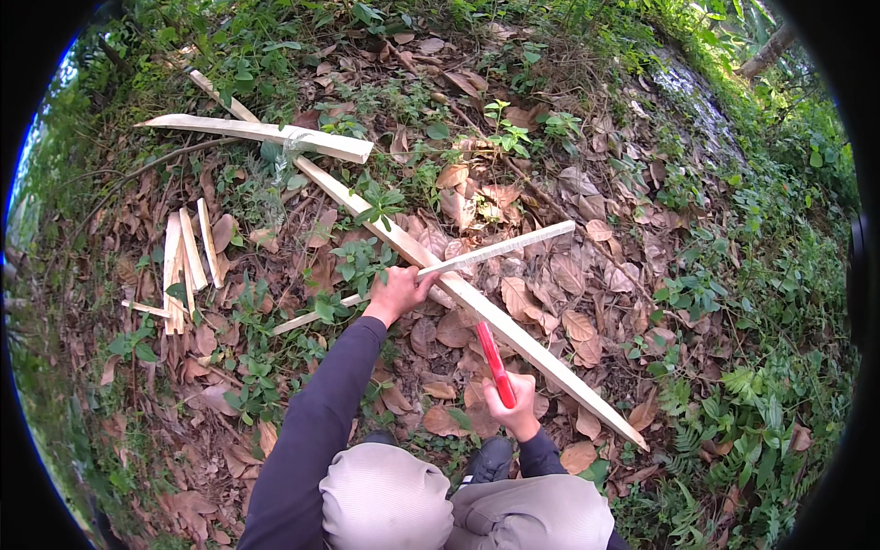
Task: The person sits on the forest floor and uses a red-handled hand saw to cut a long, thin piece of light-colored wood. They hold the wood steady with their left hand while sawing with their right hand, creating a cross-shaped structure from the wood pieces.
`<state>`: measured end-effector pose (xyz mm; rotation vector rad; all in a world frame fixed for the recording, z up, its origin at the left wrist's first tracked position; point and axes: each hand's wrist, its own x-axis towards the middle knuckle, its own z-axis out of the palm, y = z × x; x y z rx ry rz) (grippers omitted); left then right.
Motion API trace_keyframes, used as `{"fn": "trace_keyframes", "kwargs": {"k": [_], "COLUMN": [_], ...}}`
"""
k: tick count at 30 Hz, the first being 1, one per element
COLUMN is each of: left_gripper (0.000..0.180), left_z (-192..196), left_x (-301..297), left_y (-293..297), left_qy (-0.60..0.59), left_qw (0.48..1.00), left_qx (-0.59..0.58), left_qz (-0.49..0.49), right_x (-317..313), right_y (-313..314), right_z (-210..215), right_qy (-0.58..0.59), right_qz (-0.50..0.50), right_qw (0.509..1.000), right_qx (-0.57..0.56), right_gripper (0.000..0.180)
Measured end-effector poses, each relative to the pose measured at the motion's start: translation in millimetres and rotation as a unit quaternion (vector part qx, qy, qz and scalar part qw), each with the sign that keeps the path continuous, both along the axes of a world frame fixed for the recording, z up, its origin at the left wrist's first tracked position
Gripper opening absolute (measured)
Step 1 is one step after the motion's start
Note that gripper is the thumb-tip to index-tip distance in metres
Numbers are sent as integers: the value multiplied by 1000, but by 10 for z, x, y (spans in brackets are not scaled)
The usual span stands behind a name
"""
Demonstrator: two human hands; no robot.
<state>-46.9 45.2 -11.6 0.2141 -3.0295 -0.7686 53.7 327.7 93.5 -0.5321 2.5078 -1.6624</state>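
My left hand (pixel 396 291) is closed around a thin wooden strip (pixel 513 246), which lies slantwise across a long wooden stake (pixel 550 362). The stake is pale, pointed at its near right end, and runs away to the far left. My right hand (pixel 515 403) grips a red-handled tool (pixel 493 357), held upright on the near side of the stake and apart from the strip. What kind of tool it is I cannot make out. The strip's left end (pixel 298 323) shows beyond my left hand, among low leaves.
A second pointed stake (pixel 325 143) crosses the long one at the far left, with clear plastic (pixel 298 139) at the crossing. Several short wooden pieces (pixel 172 252) lie at the left. Dry leaves (pixel 577 325) and ferns (pixel 747 390) cover the ground. My shoe (pixel 490 458) is close below.
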Motion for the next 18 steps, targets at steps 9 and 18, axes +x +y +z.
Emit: {"fn": "trace_keyframes", "kwargs": {"k": [9,18], "left_gripper": [59,54], "left_z": [8,34], "left_x": [40,47], "left_y": [49,-14], "left_qy": [-7,-15], "left_qw": [999,1000], "left_qx": [28,16], "left_qz": [27,11], "right_x": [-96,-269], "right_y": [-51,-205], "right_z": [-123,-76], "right_qy": [-4,4], "right_qz": [33,6], "right_qw": [999,1000], "right_qx": [17,-8], "right_gripper": [12,27]}}
